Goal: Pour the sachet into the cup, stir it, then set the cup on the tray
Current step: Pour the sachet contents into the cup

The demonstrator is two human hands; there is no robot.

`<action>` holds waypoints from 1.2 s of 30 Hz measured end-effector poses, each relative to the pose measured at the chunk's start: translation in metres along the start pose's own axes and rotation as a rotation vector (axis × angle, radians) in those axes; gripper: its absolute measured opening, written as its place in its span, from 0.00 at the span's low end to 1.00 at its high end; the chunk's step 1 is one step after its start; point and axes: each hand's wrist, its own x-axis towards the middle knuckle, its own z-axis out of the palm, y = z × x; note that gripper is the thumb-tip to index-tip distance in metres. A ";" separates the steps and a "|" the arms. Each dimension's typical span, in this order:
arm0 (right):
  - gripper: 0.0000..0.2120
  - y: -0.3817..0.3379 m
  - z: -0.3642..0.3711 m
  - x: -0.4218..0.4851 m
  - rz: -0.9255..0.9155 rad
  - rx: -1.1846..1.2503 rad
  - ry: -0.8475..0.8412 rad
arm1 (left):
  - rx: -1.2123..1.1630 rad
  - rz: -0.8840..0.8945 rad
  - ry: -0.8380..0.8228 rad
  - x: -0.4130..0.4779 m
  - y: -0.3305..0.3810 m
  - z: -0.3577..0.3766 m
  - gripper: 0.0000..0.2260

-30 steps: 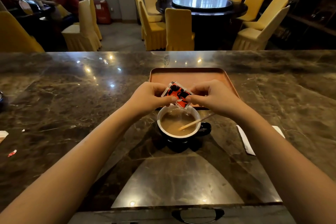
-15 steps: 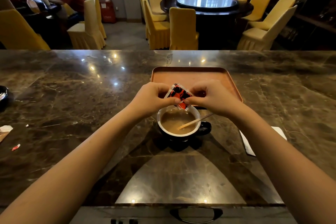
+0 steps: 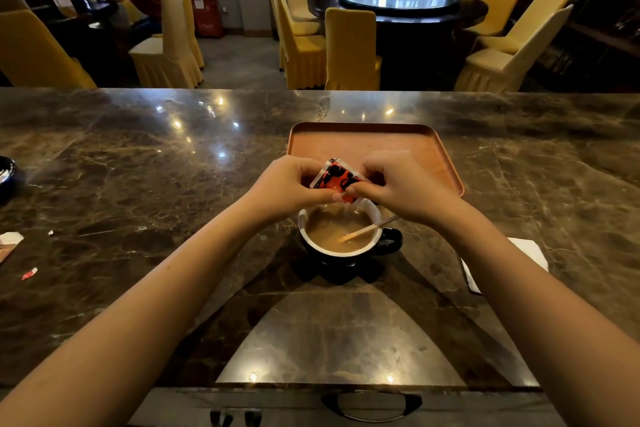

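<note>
A red and black sachet is pinched between my left hand and my right hand, tilted with its lower corner just above the cup's far rim. The cup, black outside and white inside, holds light brown liquid and stands on the marble counter. A thin wooden stirrer leans in it toward the right. The cup's handle points right. Just behind my hands lies the brown tray, with nothing on its visible part.
A white napkin lies right of the cup. Torn sachet scraps and paper sit at the counter's left, with a dark dish at the left edge. Yellow chairs, a round table and a seated person are beyond the counter.
My hands and the sachet have stayed over the cup's far rim, and the sachet has tilted a little flatter. The cup and stirrer have not moved.
</note>
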 end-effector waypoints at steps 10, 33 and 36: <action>0.07 0.001 -0.002 -0.001 -0.014 0.109 -0.020 | 0.078 0.028 0.009 0.001 0.003 -0.002 0.09; 0.05 -0.008 -0.004 -0.001 -0.028 0.040 0.007 | 0.205 0.062 0.034 0.004 -0.003 0.000 0.06; 0.05 -0.007 -0.007 -0.001 -0.034 0.024 -0.011 | 0.196 0.075 0.049 0.002 -0.002 0.001 0.07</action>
